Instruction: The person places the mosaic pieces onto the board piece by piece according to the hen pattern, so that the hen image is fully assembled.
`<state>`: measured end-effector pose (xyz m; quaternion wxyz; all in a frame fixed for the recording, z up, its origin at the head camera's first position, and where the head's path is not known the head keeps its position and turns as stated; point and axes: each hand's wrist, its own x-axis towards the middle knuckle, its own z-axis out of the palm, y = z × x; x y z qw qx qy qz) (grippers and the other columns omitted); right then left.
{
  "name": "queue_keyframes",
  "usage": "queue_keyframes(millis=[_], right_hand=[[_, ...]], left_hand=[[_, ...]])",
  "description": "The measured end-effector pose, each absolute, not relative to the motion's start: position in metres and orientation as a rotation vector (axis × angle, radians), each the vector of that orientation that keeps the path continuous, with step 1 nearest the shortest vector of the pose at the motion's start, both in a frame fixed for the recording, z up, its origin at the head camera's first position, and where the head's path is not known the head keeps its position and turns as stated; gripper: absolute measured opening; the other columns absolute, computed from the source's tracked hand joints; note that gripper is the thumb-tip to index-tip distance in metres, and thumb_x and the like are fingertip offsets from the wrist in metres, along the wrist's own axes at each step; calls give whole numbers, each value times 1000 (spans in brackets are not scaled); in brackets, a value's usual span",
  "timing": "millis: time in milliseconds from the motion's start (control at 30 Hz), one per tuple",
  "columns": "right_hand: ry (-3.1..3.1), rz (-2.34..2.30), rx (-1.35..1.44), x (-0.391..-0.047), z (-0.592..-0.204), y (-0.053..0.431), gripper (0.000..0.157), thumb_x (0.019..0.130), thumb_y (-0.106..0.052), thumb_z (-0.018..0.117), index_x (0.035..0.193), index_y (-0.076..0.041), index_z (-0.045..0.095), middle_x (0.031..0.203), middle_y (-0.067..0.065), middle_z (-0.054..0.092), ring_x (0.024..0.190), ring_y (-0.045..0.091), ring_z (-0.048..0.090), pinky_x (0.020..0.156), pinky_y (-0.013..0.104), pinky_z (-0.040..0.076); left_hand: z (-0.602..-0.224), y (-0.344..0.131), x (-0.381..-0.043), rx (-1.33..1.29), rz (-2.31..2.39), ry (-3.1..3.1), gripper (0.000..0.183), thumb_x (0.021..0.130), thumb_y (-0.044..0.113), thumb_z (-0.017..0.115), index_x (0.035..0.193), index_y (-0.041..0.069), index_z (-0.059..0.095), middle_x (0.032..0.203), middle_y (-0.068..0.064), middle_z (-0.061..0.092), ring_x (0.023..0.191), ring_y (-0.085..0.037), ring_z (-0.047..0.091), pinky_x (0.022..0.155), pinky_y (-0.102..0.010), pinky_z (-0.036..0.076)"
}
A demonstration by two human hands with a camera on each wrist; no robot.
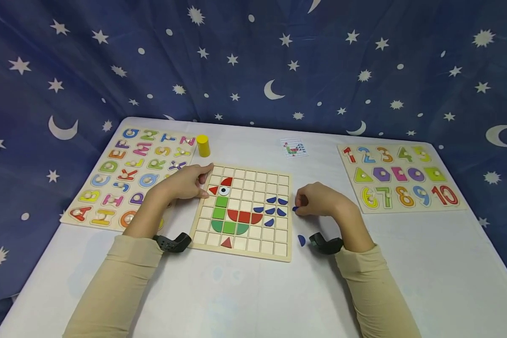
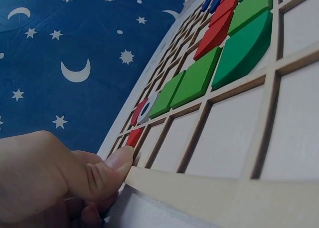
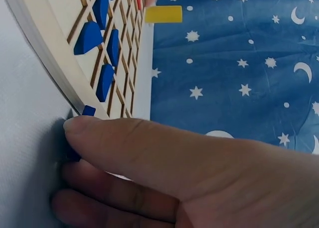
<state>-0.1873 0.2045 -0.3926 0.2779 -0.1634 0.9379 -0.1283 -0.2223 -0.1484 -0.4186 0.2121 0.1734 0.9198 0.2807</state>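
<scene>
A wooden grid board (image 1: 248,253) lies mid-table, with coloured pieces set in its squares as a bird-like figure. My left hand (image 1: 188,182) grips the board's left edge, thumb on top and fingers curled at the side, as the left wrist view (image 2: 94,178) shows. Just off the board's right edge, my right hand (image 1: 318,199) pinches a blue half-circle piece (image 3: 88,110), mostly hidden by the thumb. Several blue half-circle pieces (image 1: 269,222) sit in squares on the board's right side. Another loose blue half-circle piece (image 1: 302,240) lies on the table nearer me.
An alphabet puzzle board (image 1: 94,205) lies at the left, partly under my left arm. A number and shape puzzle board (image 1: 399,209) is at the right. Behind the grid board are a yellow cylinder (image 1: 203,146) and a picture card (image 1: 294,148) of a similar figure.
</scene>
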Motion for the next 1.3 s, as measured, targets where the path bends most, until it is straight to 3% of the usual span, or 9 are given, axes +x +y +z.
queue_keyframes(millis=[200, 400, 900, 1300], right_hand=[[2507, -352, -433, -188, -389, 206, 4, 87, -18, 66, 90, -14, 67, 81, 0, 61, 74, 15, 53, 68, 28, 44], [2503, -394, -458, -187, -384, 210, 18, 88, -16, 64, 105, -18, 69, 83, 1, 63, 74, 16, 54, 68, 28, 44], [2430, -652, -741, -180, -386, 190, 7, 84, -12, 71, 91, -15, 72, 78, -7, 66, 71, 8, 56, 69, 25, 48], [2376, -599, -713, -176, -391, 179, 9, 79, -12, 76, 83, -17, 69, 70, -6, 61, 65, 9, 53, 64, 25, 45]], left_hand=[[-419, -149, -222, 484, 771, 2562, 86, 80, 13, 75, 150, 9, 27, 91, -7, 45, 73, -19, 41, 70, -31, 37], [-420, -149, -222, 514, 774, 2573, 85, 80, 12, 75, 150, 8, 27, 90, -7, 45, 75, -18, 40, 72, -32, 35], [-420, -149, -221, 492, 789, 2561, 86, 80, 12, 75, 150, 9, 26, 91, -6, 44, 73, -19, 42, 70, -32, 36], [-421, -150, -223, 506, 785, 2565, 85, 80, 13, 74, 150, 9, 27, 90, -7, 44, 78, -19, 40, 75, -33, 35]])
